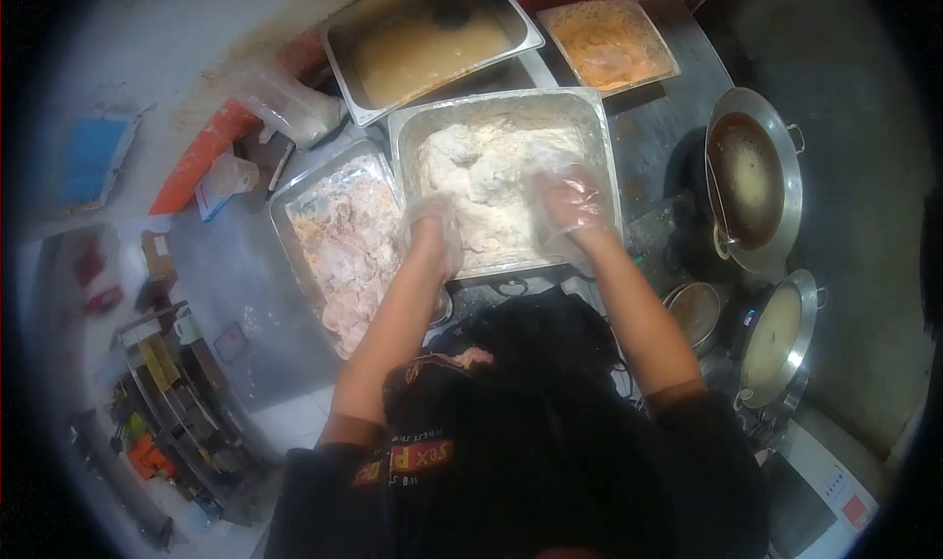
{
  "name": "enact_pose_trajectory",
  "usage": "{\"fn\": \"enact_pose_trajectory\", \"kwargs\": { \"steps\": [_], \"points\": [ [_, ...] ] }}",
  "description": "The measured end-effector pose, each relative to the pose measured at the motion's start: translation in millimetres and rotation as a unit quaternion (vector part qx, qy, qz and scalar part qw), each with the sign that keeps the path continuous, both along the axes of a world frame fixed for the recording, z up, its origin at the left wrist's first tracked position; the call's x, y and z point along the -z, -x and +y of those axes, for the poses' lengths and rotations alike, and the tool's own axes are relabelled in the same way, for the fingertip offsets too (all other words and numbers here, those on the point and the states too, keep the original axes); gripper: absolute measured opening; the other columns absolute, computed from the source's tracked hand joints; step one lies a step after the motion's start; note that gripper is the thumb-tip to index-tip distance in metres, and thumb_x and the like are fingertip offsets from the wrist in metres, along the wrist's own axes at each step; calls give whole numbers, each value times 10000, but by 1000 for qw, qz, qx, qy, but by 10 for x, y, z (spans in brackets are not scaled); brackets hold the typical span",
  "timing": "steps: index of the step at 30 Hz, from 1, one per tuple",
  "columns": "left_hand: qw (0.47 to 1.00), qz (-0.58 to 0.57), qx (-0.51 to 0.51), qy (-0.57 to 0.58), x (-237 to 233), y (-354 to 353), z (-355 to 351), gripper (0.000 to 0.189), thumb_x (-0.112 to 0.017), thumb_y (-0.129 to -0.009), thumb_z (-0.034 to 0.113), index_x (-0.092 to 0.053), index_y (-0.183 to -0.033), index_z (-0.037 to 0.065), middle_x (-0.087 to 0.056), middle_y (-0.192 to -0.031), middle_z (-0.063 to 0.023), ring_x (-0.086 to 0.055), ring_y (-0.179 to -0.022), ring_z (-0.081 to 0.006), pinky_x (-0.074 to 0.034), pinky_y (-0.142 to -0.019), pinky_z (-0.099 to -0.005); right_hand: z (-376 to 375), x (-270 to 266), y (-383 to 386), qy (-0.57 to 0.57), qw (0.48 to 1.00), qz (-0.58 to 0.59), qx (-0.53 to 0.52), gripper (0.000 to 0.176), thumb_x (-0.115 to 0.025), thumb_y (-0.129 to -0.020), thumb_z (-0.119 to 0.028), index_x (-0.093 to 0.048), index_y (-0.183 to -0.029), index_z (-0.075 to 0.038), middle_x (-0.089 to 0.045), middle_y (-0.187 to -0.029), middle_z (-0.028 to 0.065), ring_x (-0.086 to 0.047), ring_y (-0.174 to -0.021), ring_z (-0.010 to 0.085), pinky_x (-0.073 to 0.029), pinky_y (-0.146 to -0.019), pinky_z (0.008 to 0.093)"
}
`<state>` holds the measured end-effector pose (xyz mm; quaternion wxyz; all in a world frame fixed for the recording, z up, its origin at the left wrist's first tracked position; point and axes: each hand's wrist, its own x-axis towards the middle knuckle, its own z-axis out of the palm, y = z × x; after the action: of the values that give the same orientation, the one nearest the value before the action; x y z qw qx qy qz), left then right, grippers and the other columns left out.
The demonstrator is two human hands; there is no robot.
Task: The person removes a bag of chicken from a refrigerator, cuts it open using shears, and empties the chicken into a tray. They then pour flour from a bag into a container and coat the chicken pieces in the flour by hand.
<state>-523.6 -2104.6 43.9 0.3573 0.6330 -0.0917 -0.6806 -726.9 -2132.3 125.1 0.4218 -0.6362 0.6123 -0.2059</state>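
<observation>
A deep metal tray (606, 141) of white flour (491, 225) lies before me, with flour-coated lumps (462, 158) in its far part. My left hand (430, 223), in a clear plastic glove, is at the tray's near left side; its fingers are hidden. My right hand (573, 200), gloved the same way, is inside the tray near the right wall, low over the flour. Its fingertips are blurred against the flour, so their grip does not show. Left of the flour, a second metal tray (285, 227) bears pale floured meat pieces (349, 250).
Behind stand a tray of cloudy liquid (432, 53) and a tray of orange crumbly food (604, 43). Two wide pans, one with brown oil (737, 181) and one with pale liquid (773, 338), are at right. A plastic bag (295, 107) lies at back left.
</observation>
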Motion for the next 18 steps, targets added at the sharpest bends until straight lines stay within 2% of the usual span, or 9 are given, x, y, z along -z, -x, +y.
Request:
{"fn": "enact_pose_trajectory", "kwargs": {
  "steps": [2,3,5,8,12,14,15,17,18],
  "points": [
    [997,49,-65,-15,23,5,16,232,-433,-934,260,-583,-953,83,-590,-861,-80,-592,-725,-212,-528,-629,-367,-17,297,86,-259,942,187,102,595,-443,-884,-545,-600,-1180,-53,-593,-1200,198,-565,-1117,334,-421,-947,398],
    [997,49,-66,-15,39,35,-20,232,-433,-934,260,-583,-953,83,-590,-861,-80,-592,-725,-212,-528,-629,-367,21,367,41,-259,942,187,101,595,-443,-884,-545,-600,-1180,-53,-593,-1200,198,-565,-1117,334,-421,-947,398],
    [980,191,-53,-14,94,157,-96,359,-477,-946,347,-549,-1167,73,-600,-1061,-95,-602,-891,-202,-511,-743,-359,91,357,-147,-205,954,187,115,608,-384,-913,-536,-608,-1153,-25,-590,-1196,209,-562,-1119,330,-408,-965,392],
    [988,150,-2,23,245,282,-79,449,-481,-954,345,-473,-1284,40,-558,-1197,-116,-573,-1026,-225,-487,-850,-352,-64,1606,-72,-89,979,183,10,503,-398,-928,-417,-624,-1127,-14,-623,-1127,204,-577,-1084,328,-410,-963,387],
    [982,169,32,73,473,367,45,480,-484,-959,328,-440,-1319,14,-533,-1243,-128,-536,-1102,-225,-458,-905,-334,-86,1206,-150,2,954,273,-123,402,-420,-909,-298,-639,-1104,-22,-644,-1052,208,-590,-1040,321,-418,-942,393],
    [992,104,39,56,706,383,138,494,-508,-939,282,-424,-1338,4,-533,-1247,-125,-527,-1113,-220,-427,-937,-320,-30,1193,-216,70,960,271,-1,315,-460,-854,-155,-649,-1070,-24,-649,-994,215,-613,-968,323,-446,-890,403],
    [992,104,37,53,838,369,183,494,-508,-939,282,-424,-1338,4,-533,-1247,-125,-527,-1113,-220,-427,-937,-320,-4,1132,-226,67,960,272,-4,315,-460,-854,-155,-649,-1070,-24,-649,-994,215,-613,-968,323,-446,-890,403],
    [991,-2,96,90,1098,316,265,435,-528,-908,222,-492,-1266,-21,-559,-1203,-145,-530,-1103,-229,-425,-932,-330,-13,468,-281,58,972,227,1,366,-495,-823,-64,-571,-1172,11,-657,-1016,181,-617,-957,300,-447,-913,380],
    [985,-60,131,98,968,280,279,413,-520,-905,199,-498,-1252,-24,-563,-1188,-148,-535,-1092,-233,-437,-912,-337,-5,233,-274,54,972,227,0,366,-495,-823,-64,-571,-1172,11,-657,-1016,181,-617,-957,300,-447,-913,380]
  ]
}}
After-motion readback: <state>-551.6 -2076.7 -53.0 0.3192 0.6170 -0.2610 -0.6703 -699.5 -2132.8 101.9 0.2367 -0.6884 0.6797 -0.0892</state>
